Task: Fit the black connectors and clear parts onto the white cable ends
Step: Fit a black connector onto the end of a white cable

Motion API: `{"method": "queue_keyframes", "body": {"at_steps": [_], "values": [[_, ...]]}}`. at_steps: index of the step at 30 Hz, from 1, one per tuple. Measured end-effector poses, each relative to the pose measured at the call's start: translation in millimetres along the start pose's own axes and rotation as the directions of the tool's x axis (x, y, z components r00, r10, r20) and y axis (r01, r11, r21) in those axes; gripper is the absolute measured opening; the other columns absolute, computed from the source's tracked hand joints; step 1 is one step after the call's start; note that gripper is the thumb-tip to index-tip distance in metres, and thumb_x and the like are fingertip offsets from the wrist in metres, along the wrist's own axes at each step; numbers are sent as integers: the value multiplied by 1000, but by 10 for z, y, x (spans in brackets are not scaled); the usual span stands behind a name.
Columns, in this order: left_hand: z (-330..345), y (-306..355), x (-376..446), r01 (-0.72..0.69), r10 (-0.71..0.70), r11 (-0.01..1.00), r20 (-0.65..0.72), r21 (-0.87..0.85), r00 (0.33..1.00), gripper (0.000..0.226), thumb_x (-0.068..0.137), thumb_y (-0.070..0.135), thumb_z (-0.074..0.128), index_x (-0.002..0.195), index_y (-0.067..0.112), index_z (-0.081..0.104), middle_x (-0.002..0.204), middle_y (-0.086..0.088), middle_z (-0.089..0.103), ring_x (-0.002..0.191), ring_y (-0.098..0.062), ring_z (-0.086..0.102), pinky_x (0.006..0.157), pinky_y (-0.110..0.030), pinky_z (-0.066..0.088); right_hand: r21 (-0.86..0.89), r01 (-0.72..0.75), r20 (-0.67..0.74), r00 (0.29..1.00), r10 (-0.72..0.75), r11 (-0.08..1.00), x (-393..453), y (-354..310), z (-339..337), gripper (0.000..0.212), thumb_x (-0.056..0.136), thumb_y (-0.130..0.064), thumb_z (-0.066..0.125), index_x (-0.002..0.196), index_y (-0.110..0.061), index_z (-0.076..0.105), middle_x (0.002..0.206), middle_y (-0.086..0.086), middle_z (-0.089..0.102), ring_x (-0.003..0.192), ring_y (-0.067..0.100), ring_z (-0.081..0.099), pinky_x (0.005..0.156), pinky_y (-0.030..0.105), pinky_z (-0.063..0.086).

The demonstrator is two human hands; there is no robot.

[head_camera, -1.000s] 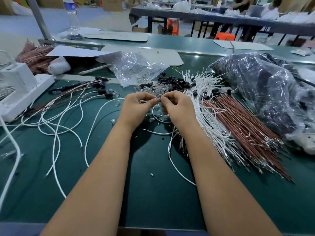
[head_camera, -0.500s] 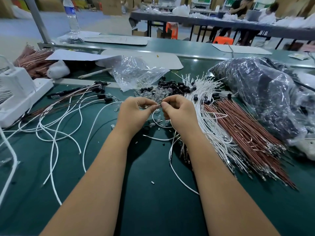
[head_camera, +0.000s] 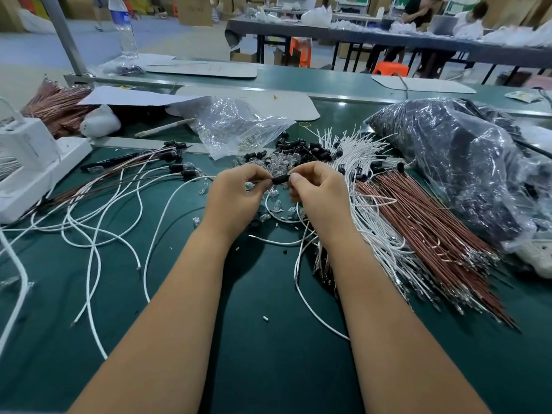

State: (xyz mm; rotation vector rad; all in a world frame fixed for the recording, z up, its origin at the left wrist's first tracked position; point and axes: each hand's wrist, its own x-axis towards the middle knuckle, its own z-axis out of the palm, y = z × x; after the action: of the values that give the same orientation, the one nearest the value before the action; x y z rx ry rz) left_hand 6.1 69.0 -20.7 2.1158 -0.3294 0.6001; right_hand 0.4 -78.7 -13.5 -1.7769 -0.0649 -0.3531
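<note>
Black connector (head_camera: 280,179) now visible between fingertips, where half second ago only thin wire end showed; left hand (head_camera: 236,194) and right hand (head_camera: 319,192) both pinch it above clear parts (head_camera: 276,159) — seating on white cable (head_camera: 301,297) likely underway.

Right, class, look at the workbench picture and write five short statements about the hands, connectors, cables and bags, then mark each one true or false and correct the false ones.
1. Both hands pinch one black connector between them. True: the left hand and the right hand meet on it.
2. The loose black connectors lie in a heap beyond the hands. True.
3. The brown wire bundle lies to the left of the hands. False: it lies to their right, beside the white cable bundle.
4. The clear plastic bag rests on the person's forearm. False: it lies on the table beyond the hands.
5. A water bottle stands at the far left. True.
</note>
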Motion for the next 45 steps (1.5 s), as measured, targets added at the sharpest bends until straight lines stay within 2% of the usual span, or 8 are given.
{"method": "queue_keyframes", "body": {"at_steps": [6,11,17,27,31,35,39,45], "values": [[18,-31,7,5,-5,1000,11,-6,1000,7,85,13,69,91,14,72,83,6,70,82,-6,63,79,-23,51,-21,44,-7,999,-44,999,-5,-21,-13,13,89,-11,65,79,-20,65,72,2,67,65,15,64,68,39,59],[46,-31,14,2,-1,999,25,-38,1000,8,84,12,71,90,16,73,79,10,69,78,-2,64,76,-18,51,-62,56,-41,997,-58,997,17,-17,-22,22,90,-5,63,79,-23,62,78,5,67,73,23,66,72,41,58],[51,-38,17,14,-10,997,57,-72,998,7,84,12,71,91,14,73,73,14,66,63,5,57,63,-8,42,-33,47,-45,998,-48,998,11,-32,-33,22,91,-1,60,81,-21,60,74,1,65,66,11,62,69,34,58],[61,-28,28,13,-9,997,52,-72,999,7,84,12,70,88,17,72,69,16,64,59,7,55,60,-7,41,-63,110,-55,992,-114,992,16,-34,-31,18,88,-1,63,83,-18,63,78,2,66,78,23,66,78,45,57],[56,2,17,-22,23,999,23,-37,999,5,84,13,70,87,16,72,71,20,60,62,10,54,59,-2,35,-104,147,-65,986,-154,984,9,-31,-25,12,88,-3,65,85,-15,65,76,-4,64,73,14,63,75,38,57],[59,10,12,-73,73,995,-2,72,997,5,83,15,70,88,15,71,78,10,63,71,0,49,64,-5,34,-168,210,-51,974,-221,963,-15,-33,-10,13,88,-2,64,86,-15,66,75,-10,62,68,-2,56,68,19,50],[76,8,3,-80,82,990,-10,118,997,5,83,16,68,88,14,70,84,5,65,79,-11,50,68,-21,35,-200,254,-78,959,-274,946,-34,-34,9,11,86,-1,65,87,-11,69,80,-3,64,73,7,58,71,22,51],[106,7,-6,-73,74,993,-1,89,997,6,83,18,67,86,13,69,81,5,65,69,-5,49,65,-22,38,-218,292,-110,941,-320,931,-37,-33,14,11,85,-1,67,89,-10,72,85,0,67,77,9,62,73,19,52]]}}
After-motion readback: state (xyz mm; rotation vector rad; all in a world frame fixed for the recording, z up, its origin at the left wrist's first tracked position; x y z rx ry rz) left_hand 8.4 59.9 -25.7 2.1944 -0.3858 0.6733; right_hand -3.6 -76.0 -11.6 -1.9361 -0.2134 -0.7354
